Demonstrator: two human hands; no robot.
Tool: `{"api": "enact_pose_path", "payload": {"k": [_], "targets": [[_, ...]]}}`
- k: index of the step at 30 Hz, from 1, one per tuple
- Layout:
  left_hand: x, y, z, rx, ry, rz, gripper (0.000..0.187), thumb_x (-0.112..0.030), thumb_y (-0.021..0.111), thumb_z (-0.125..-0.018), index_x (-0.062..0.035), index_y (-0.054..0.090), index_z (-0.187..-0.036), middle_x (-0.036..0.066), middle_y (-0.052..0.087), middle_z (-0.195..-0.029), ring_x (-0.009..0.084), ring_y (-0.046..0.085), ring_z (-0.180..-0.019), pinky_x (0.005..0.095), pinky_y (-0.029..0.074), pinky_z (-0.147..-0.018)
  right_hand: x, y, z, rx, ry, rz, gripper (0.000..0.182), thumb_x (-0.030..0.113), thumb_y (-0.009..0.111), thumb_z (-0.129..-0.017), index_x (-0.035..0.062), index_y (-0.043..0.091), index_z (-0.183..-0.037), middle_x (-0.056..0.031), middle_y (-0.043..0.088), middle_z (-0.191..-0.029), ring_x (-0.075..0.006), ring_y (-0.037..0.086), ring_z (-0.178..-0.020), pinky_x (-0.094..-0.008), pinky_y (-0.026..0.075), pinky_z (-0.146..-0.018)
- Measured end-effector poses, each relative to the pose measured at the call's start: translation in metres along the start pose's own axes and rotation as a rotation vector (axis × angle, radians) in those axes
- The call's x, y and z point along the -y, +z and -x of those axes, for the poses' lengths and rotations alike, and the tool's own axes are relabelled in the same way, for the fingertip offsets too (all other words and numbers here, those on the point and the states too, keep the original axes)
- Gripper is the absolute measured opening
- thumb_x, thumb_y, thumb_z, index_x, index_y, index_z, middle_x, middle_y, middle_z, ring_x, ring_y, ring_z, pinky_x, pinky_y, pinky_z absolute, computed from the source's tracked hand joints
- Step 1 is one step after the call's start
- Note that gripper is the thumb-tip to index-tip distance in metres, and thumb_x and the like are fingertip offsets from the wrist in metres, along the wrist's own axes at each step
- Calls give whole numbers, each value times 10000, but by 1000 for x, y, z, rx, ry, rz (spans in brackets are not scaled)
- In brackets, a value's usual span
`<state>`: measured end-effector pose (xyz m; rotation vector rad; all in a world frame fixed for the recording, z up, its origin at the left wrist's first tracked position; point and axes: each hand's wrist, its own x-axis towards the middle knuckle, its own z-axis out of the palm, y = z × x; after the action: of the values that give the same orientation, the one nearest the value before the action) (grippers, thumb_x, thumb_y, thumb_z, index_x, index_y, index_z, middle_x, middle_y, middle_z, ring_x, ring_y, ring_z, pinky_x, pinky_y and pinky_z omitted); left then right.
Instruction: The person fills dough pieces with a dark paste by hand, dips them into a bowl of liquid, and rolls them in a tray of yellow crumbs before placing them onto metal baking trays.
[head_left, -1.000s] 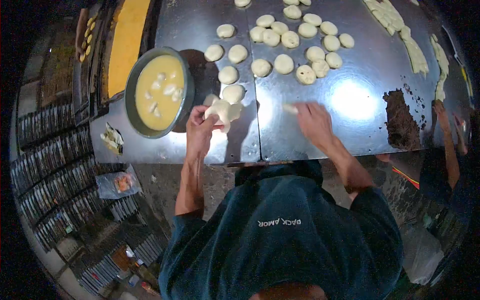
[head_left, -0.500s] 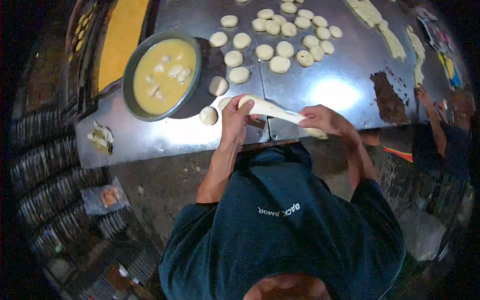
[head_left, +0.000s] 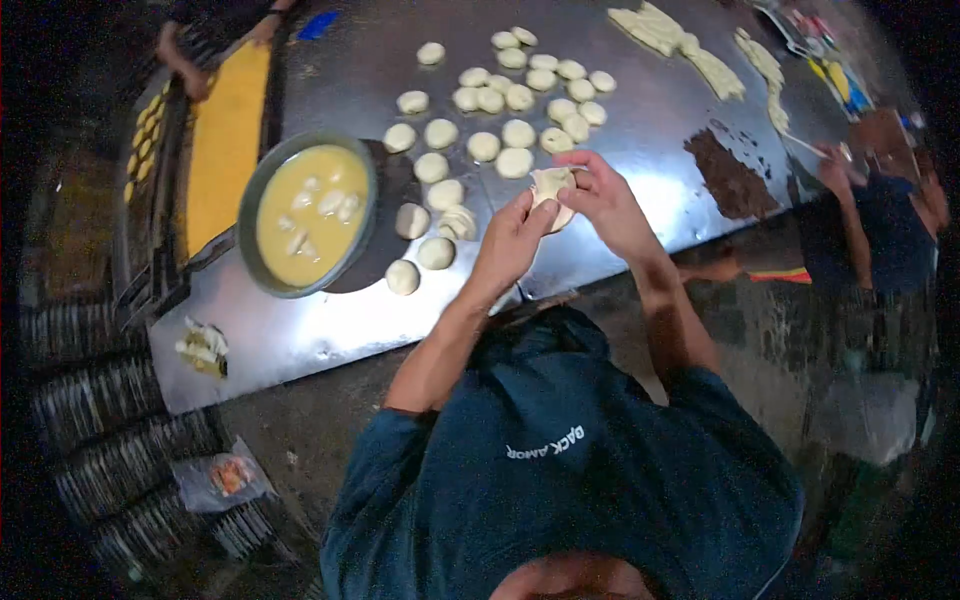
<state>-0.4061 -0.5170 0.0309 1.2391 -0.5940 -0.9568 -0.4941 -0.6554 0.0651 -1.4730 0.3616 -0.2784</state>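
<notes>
Near the table's front edge my left hand (head_left: 515, 240) and my right hand (head_left: 608, 208) meet over a piece of pale dough (head_left: 550, 186). Thumbs and fingers of both pinch it from either side, and part of it is hidden by them. Many round dough balls (head_left: 518, 134) lie spread on the metal table just beyond. Left of my left hand sits a folded, layered-looking dough piece (head_left: 458, 222), with single balls (head_left: 436, 253) close by. A grey bowl (head_left: 247, 215) of yellow liquid with pale lumps stands further left.
A yellow sheet (head_left: 225, 150) lies at the left, with another person's hands (head_left: 197, 84) at its far end. Dough strips (head_left: 650, 28) and a brown crumbly patch (head_left: 728, 175) are to the right. Another person's hand (head_left: 835, 172) works at the right edge.
The dough stretched between my hands is now bunched, with my hands close together. A folded dough piece now shows left of them. Someone's hands have appeared by the yellow sheet. The view has shifted.
</notes>
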Motion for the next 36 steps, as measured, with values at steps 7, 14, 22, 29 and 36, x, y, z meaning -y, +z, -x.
{"api": "enact_pose_path", "payload": {"k": [7,14,22,29,36], "targets": [[-16,-27,3,-430,234,16,241,-149,569,-896,20,596,-1066,54,630,-870,124,560,-730,274,452,-640,4,48,-25,-117,-157,191,245,81,643,-823,0,602,-1051,-53,641,-907,-100,580,-813,-254,481,-713],[23,13,-28,-649,522,-439,209,-160,495,-929,-17,547,-785,83,473,-594,140,430,-557,311,388,-495,0,48,-27,-471,28,12,427,324,531,-910,-52,554,-710,-38,493,-602,-83,428,-605,-313,380,-502],[96,17,-83,-38,-302,524,367,-333,552,-919,9,577,-1052,33,596,-797,133,579,-707,255,492,-684,-34,-61,3,-135,-285,1181,198,254,552,-860,75,628,-897,-105,645,-928,-294,602,-794,-423,460,-677],[76,28,-94,-76,-231,-233,223,-116,603,-867,17,623,-1045,46,644,-895,102,584,-750,228,464,-673,-55,-281,19,-199,400,1846,275,218,600,-769,75,597,-1005,-105,574,-984,-258,544,-944,-373,497,-699],[60,36,-95,-273,-261,-22,261,1,593,-834,38,539,-1087,115,635,-954,148,610,-849,251,481,-759,-112,-424,31,-172,39,1769,136,164,553,-796,48,616,-829,-94,610,-763,-275,608,-753,-419,502,-594]]}}
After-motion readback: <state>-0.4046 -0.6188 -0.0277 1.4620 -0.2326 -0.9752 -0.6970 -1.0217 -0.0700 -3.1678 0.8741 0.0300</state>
